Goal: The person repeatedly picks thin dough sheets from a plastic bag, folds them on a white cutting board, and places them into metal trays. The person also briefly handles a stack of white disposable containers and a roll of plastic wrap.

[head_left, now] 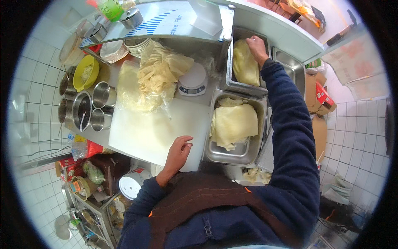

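Pale dough sheets [244,64] fill the far steel pan [230,81]; the right hand [256,46] pinches one, the left hand [179,152] rests loosely curled, empty, on the near board [145,133]. A hasty pull could tear it.

White tiled walls [360,133], steel shelf [174,23]

Three steel pans [234,155], four canisters [103,94]

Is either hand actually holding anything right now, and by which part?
Right hand grips the far top edge of the pale yellow dough sheets in the far steel tray. Left hand rests on the white cutting board, holding nothing.
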Demonstrator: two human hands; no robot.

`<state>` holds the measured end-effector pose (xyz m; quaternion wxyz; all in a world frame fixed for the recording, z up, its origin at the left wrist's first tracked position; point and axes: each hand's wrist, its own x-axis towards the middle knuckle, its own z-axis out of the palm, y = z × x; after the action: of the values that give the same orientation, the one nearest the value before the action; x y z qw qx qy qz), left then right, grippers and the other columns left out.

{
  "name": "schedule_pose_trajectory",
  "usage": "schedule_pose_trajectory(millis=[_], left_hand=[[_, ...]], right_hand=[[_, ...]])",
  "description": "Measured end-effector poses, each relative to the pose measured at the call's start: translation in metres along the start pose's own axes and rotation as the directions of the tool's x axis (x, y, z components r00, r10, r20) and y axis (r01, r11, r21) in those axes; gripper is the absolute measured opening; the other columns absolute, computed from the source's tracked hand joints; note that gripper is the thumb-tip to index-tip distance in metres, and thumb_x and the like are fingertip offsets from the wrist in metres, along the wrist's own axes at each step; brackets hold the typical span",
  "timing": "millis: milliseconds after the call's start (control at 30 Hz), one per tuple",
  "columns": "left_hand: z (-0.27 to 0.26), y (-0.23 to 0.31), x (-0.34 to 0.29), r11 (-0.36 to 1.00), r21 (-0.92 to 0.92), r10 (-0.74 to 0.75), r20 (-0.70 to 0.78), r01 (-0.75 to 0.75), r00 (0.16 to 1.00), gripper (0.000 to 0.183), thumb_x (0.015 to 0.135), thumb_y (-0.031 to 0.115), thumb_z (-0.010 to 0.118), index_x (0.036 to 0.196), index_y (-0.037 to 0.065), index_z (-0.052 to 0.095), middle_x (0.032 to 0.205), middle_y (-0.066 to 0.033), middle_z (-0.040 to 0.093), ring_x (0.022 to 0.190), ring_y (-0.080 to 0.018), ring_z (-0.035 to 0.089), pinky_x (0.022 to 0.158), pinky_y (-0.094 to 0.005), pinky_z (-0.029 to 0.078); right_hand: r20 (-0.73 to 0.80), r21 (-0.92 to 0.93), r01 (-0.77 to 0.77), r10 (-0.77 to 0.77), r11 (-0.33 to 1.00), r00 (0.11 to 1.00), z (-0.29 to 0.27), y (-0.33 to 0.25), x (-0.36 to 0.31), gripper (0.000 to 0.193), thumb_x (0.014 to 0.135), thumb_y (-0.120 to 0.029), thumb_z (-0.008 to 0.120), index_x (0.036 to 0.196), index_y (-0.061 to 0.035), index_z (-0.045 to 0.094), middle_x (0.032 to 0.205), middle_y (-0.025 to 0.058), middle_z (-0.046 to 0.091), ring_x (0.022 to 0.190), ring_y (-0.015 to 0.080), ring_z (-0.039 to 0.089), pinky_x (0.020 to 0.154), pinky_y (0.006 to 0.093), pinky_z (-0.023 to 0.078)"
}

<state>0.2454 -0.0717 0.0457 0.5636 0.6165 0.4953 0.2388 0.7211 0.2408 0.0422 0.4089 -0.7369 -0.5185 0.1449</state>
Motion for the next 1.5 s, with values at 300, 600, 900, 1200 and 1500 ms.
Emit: schedule_pose_trajectory(millis=[300,600,900,1200,1500], left_hand=[[0.024,0.051,0.11,0.876,-0.481,0.104,0.11,-0.039,0.988,0.028,0.105,0.016,0.048,0.126,0.0,0.058,0.127,-0.013,0.059,0.111,-0.0219,0.065,0.094,-0.0337,0.053],[0.084,0.066,0.193,0.041,-0.786,0.085,0.618,0.617,0.782,0.053,0.108,0.047,0.038,0.134,0.003,0.05,0.136,-0.0169,0.056,0.127,-0.0316,0.054,0.11,-0.0477,0.045],[0.035,0.06,0.106,0.237,-0.863,0.219,0.494,0.446,0.841,0.062,0.107,0.052,0.033,0.138,0.001,0.05,0.136,-0.0185,0.058,0.125,-0.0299,0.058,0.107,-0.0481,0.047],[-0.094,-0.03,0.02,0.296,-0.886,-0.084,0.347,0.356,0.934,0.064,0.106,0.053,0.037,0.141,0.0,0.049,0.134,-0.0174,0.059,0.122,-0.027,0.059,0.103,-0.0437,0.05],[-0.153,-0.06,0.023,0.445,-0.828,-0.227,0.266,0.342,0.937,0.067,0.105,0.054,0.041,0.143,-0.001,0.048,0.133,-0.0163,0.061,0.12,-0.0241,0.061,0.1,-0.0394,0.052]], right_hand=[[0.021,0.648,-0.06,0.06,0.759,0.998,-0.113,-0.099,-0.01,0.009,0.087,-0.014,0.06,0.084,-0.0058,0.059,0.078,-0.0011,0.053,0.067,0.0106,0.049,0.06,0.0275,0.043],[0.206,0.838,-0.108,-0.126,0.535,0.97,-0.183,-0.255,-0.117,0.008,0.09,-0.004,0.055,0.086,-0.0096,0.051,0.086,0.0001,0.052,0.081,0.0123,0.058,0.077,0.0285,0.053],[0.476,0.873,-0.433,-0.194,0.224,0.858,-0.113,-0.313,-0.239,0.012,0.093,-0.009,0.058,0.102,-0.0065,0.051,0.09,0.0016,0.058,0.088,0.0125,0.064,0.081,0.0273,0.055],[0.626,0.268,-0.322,0.09,0.908,0.775,0.051,-0.208,-0.359,0.026,0.093,-0.013,0.062,0.117,-0.0049,0.057,0.11,0.0078,0.059,0.103,0.0164,0.057,0.084,0.0298,0.048],[0.626,0.54,-0.425,-0.009,0.726,0.78,0.161,-0.208,-0.433,0.053,0.099,-0.018,0.051,0.15,-0.0083,0.044,0.155,0.0135,0.04,0.145,0.0269,0.036,0.117,0.0373,0.031]])
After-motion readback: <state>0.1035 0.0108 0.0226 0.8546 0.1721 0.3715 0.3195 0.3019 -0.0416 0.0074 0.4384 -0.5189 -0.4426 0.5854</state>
